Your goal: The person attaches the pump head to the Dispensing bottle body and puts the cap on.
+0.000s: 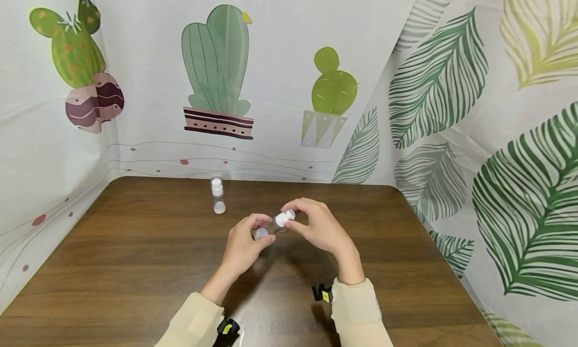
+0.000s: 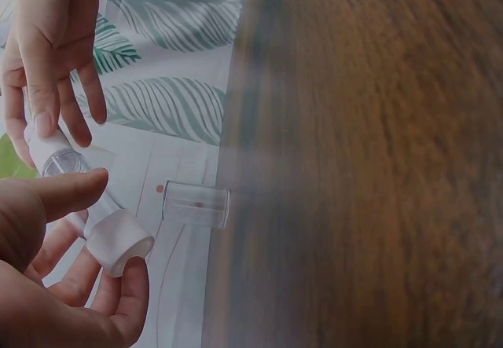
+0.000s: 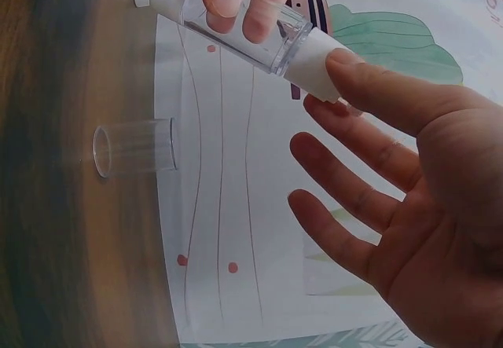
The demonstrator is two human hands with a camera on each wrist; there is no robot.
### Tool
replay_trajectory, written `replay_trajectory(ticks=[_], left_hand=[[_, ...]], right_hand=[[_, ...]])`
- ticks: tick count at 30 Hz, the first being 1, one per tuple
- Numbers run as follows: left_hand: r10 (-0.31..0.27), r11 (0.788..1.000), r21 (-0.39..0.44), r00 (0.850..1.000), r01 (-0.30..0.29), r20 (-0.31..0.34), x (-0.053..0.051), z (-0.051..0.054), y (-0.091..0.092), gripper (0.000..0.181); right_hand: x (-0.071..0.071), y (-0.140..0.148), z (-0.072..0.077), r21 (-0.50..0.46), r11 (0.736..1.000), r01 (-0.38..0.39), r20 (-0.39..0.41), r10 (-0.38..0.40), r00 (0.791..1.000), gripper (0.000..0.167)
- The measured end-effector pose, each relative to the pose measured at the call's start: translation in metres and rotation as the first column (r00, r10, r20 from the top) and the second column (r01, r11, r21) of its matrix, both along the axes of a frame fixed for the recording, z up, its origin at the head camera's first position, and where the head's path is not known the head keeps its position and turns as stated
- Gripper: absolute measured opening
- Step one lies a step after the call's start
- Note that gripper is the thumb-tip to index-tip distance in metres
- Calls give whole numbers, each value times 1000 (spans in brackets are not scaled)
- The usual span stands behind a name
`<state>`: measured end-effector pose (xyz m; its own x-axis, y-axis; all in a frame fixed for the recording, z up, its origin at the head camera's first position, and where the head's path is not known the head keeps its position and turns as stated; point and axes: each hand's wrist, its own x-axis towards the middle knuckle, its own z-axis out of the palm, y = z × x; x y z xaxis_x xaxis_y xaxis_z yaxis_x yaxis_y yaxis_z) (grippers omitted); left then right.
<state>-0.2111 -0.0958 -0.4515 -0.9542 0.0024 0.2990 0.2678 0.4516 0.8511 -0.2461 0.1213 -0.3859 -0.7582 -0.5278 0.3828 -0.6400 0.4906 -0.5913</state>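
Observation:
Tilted above the table, a small clear pump bottle [image 1: 273, 227] with a white base is held between both hands. My left hand [image 1: 244, 241] grips its lower body, thumb on one side and fingers on the other. At the upper end, my right hand [image 1: 319, 226] pinches the white pump top [image 3: 311, 64] between thumb and index finger. The other right fingers are spread in the right wrist view. A clear cylindrical cap [image 2: 196, 204] stands on the table behind the bottle, mostly hidden by it in the head view.
Farther back on the left stands a second clear bottle [image 1: 219, 195] with a white pump and base, its clear cap on. The brown wooden table [image 1: 135, 256] meets a white cloth [image 1: 280, 111] printed with cacti and leaves at its back and sides.

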Motion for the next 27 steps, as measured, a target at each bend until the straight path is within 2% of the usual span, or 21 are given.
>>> replay_trajectory(ticks=[20,27], left_hand=[[-2,1000,3,1000,2,-1,0,0,0,41],[-3,1000,2,1000,3,-4,0,1,0,41]], right_hand=[[0,-4,-2,3,998,70,30,-70,997,15],[1,-2,0,-11,997,82,27,-81,996,27]])
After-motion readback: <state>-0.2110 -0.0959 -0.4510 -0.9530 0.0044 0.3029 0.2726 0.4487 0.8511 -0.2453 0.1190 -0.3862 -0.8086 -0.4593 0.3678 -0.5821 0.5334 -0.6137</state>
